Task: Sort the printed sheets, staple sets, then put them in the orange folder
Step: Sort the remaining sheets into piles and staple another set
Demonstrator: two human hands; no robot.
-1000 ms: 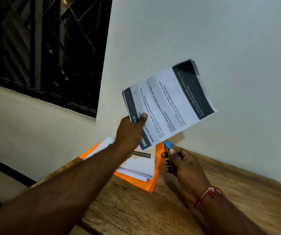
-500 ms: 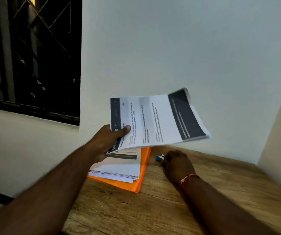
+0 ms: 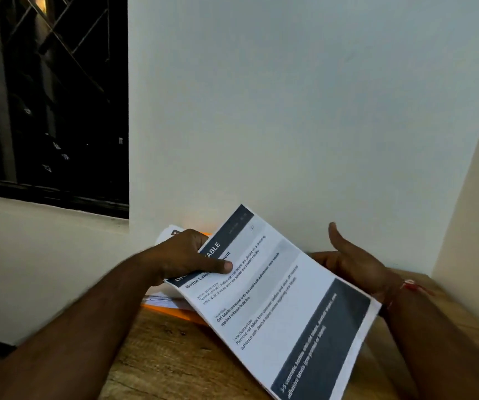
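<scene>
**Stapled set swings low, stapler gone from the right hand**

The printed set (image 3: 275, 301) now hangs low over the bench (image 3: 174, 356), pinched by the left hand (image 3: 186, 259). The orange folder (image 3: 186, 312) lies beneath. The right hand (image 3: 353, 264), earlier clutching the blue stapler, is spread, holding nothing; filing likely follows.

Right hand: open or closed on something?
Open. The right hand is spread, palm showing and thumb raised, behind the printed sheets that the left hand holds; nothing shows in it.
</scene>
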